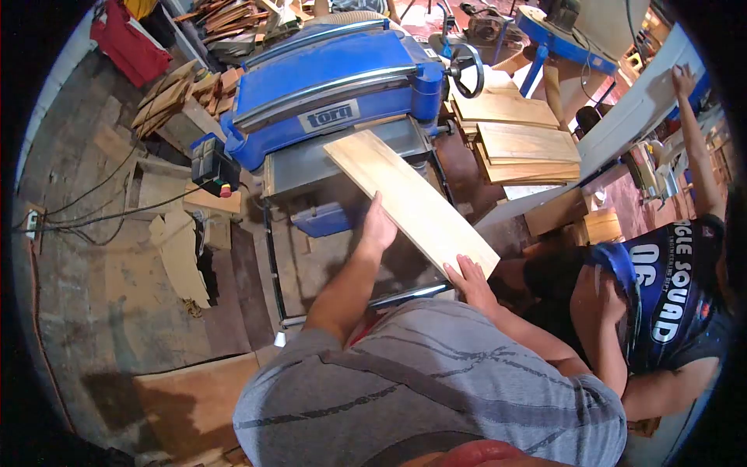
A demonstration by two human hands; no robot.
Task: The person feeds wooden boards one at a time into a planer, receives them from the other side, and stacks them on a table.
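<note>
A pale wooden board (416, 206) lies slantwise in front of me, its far end over the metal bed (299, 166) of a blue thickness planer (331, 66). My left hand (378, 227) grips the board's left edge near the middle, thumb on top and the fingers hidden underneath. At the near end, my right hand (471, 282) holds the corner, with its fingers lying over the top face. Another board's edge shows at the planer's mouth, beyond the far end of mine.
Stacked boards (529, 144) stand right of the planer, by its handwheel (465, 70). A switch box (215, 165) with a red button sticks out at the left, cables trailing from it. A person in a dark jersey (669, 288) sits close on my right. Scrap wood (167, 101) lies left.
</note>
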